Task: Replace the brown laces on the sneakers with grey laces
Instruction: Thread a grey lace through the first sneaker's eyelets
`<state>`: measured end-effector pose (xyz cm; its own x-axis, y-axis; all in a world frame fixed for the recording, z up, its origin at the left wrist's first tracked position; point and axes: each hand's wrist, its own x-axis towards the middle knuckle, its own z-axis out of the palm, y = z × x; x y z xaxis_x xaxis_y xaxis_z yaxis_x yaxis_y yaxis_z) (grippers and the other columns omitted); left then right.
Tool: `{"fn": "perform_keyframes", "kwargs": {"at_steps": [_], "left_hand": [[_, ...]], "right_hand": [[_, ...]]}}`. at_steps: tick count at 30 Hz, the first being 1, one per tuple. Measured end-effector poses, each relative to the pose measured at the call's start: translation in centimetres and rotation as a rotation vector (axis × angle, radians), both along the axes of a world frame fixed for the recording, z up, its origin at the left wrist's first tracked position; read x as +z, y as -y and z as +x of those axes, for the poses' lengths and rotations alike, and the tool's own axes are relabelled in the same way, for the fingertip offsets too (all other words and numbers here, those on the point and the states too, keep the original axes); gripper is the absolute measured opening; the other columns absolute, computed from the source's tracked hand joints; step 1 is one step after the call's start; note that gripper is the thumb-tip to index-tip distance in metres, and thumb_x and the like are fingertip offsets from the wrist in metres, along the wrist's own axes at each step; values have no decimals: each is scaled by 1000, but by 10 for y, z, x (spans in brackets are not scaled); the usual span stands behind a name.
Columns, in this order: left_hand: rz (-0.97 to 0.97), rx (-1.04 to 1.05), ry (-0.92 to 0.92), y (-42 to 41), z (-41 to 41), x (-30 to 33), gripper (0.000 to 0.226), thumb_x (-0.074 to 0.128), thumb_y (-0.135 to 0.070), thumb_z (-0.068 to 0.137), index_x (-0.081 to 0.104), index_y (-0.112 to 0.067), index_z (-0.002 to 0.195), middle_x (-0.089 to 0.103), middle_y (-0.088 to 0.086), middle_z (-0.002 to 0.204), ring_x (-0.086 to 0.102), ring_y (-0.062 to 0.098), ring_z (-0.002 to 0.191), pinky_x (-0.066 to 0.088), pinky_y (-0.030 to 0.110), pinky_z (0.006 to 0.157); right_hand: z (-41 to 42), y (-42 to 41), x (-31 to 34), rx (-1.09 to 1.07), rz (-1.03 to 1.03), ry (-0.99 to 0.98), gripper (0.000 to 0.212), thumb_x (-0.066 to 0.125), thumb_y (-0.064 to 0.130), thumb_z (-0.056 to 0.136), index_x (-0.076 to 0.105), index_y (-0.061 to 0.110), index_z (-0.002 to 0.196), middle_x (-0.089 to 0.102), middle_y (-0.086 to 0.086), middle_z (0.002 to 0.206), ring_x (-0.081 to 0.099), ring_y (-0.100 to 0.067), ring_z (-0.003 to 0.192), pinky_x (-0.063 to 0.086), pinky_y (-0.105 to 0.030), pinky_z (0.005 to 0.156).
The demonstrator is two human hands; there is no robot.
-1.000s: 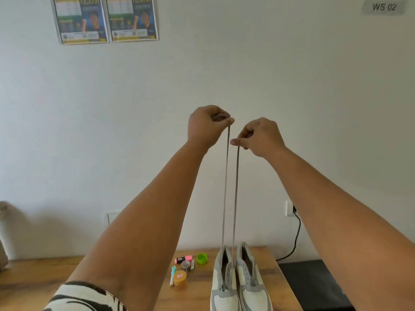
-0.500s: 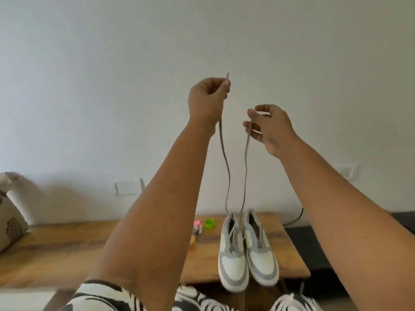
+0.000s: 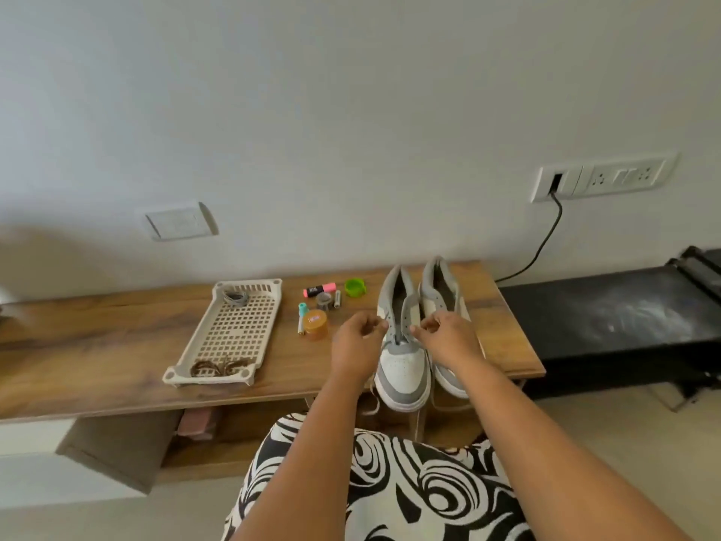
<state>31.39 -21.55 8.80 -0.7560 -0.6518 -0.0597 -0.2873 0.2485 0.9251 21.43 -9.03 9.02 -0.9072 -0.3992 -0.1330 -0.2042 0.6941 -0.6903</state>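
Two white-and-grey sneakers stand side by side on the wooden table (image 3: 97, 345), toes toward me. My left hand (image 3: 357, 339) and my right hand (image 3: 448, 337) sit low on either side of the left sneaker (image 3: 402, 365), fingers curled and pinching the grey lace (image 3: 398, 339) at its lowest eyelets. Loose lace strands (image 3: 419, 419) hang over the table's front edge. The right sneaker (image 3: 444, 298) is partly hidden by my right hand. A cream plastic tray (image 3: 234, 333) holds a coiled grey lace (image 3: 236, 297) at its far end and brown laces (image 3: 220, 367) at its near end.
Between tray and sneakers lie a pink highlighter (image 3: 320, 290), a green cap (image 3: 355, 287), an orange jar (image 3: 315, 325), a teal marker (image 3: 301, 316) and a small grey roll (image 3: 324, 300). A black bench (image 3: 624, 318) adjoins the table's right end. A cable (image 3: 546, 236) runs from a wall socket.
Both hands dropped from high above the table down to the left sneaker, bringing the lace with them. My view tilted down, so the tray and floor show.
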Motion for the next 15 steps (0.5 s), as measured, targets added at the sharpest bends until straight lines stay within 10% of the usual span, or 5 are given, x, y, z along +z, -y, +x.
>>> {"fn": "perform_keyframes", "kwargs": {"at_steps": [15], "left_hand": [[73, -40, 166, 8, -19, -66, 15, 57, -33, 98, 61, -19, 98, 66, -4, 94, 59, 11, 87, 47, 28, 69]], "right_hand": [[-21, 14, -60, 2, -9, -15, 30, 52, 38, 99, 55, 14, 82, 54, -1, 77, 48, -13, 68, 33, -26, 53]]}}
